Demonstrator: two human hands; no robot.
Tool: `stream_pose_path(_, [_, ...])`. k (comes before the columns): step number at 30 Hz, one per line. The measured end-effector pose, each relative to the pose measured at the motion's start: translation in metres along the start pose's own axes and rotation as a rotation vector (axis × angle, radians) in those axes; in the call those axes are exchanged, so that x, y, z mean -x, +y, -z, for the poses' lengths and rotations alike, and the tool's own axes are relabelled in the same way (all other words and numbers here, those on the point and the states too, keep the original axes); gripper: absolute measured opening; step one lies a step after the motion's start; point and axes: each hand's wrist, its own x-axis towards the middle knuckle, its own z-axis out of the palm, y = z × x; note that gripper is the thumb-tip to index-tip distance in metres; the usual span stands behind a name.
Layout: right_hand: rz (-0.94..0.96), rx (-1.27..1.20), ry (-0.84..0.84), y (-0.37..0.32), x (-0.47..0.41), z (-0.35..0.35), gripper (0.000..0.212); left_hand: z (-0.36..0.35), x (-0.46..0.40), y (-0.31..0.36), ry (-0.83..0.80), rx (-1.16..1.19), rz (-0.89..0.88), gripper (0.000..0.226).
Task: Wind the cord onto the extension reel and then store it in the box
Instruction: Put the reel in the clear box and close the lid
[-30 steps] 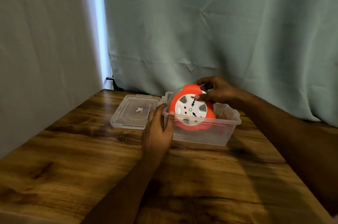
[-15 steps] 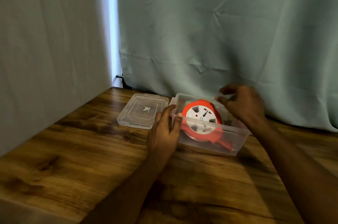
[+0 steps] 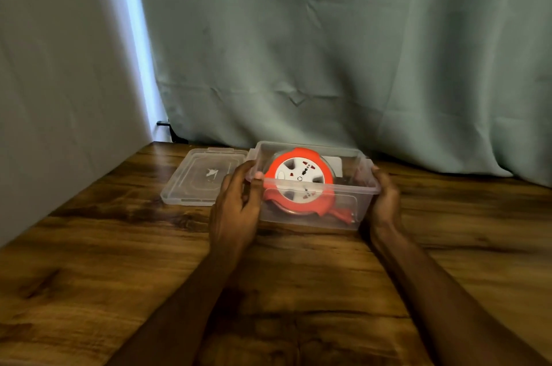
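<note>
Gripping the clear box [image 3: 355,186] at each end, left hand [image 3: 236,210] and right hand [image 3: 385,201] enclose the reel [image 3: 298,177]; lid [image 3: 197,177] alongside.

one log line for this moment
stage: storing | reel: in box, tilted | left hand: box left end | right hand: box right end | lid: off, left of box

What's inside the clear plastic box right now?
The orange and white extension reel lies tilted inside the clear box, with something white behind it. The reel covers the floor beneath it. The left hand and right hand grip the box's ends.
</note>
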Motion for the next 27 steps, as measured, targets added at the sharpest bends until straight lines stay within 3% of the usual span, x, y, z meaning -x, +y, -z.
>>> stream_pose_path(4, [-0.017, 0.051, 0.015, 0.002, -0.002, 0.005, 0.045, 0.014, -0.015, -0.008, 0.140, -0.182, 0.067, 0.046])
stream_pose_path(5, [-0.009, 0.061, 0.013, 0.002, -0.003, 0.006, 0.043, 0.021, -0.022, -0.013, 0.102, -0.261, 0.123, 0.042])
stream_pose_path(8, [0.020, 0.081, 0.013, 0.002, -0.004, 0.008, 0.037, 0.042, -0.035, -0.026, -0.241, -0.622, 0.199, 0.048])
stream_pose_path(10, [0.015, 0.082, 0.014, 0.002, -0.003, 0.007, 0.038, 0.049, -0.035, -0.031, -0.321, -0.767, 0.144, 0.040])
stream_pose_path(13, [0.030, 0.090, 0.012, 0.001, -0.003, 0.005, 0.035, 0.060, -0.037, -0.035, -0.200, -0.781, -0.037, 0.012])
stream_pose_path(17, [0.027, 0.118, -0.020, 0.003, -0.006, 0.006, 0.037, 0.079, -0.055, -0.028, -0.019, -0.458, -0.278, 0.003])
stream_pose_path(19, [0.059, 0.160, 0.002, 0.004, -0.007, 0.007, 0.035, 0.089, -0.067, -0.011, 0.171, -0.310, -0.328, 0.015])
stream_pose_path(22, [0.084, 0.175, -0.002, 0.003, -0.006, 0.008, 0.043, 0.102, -0.083, 0.029, 0.436, 0.070, -0.253, 0.023])
stream_pose_path(24, [0.101, 0.182, -0.020, 0.002, -0.006, 0.008, 0.048, 0.110, -0.091, 0.057, 0.496, 0.421, -0.190, 0.021])
stream_pose_path(27, [0.134, 0.185, -0.024, 0.002, -0.004, 0.007, 0.042, 0.118, -0.105, 0.086, 0.492, 0.769, -0.135, 0.023])
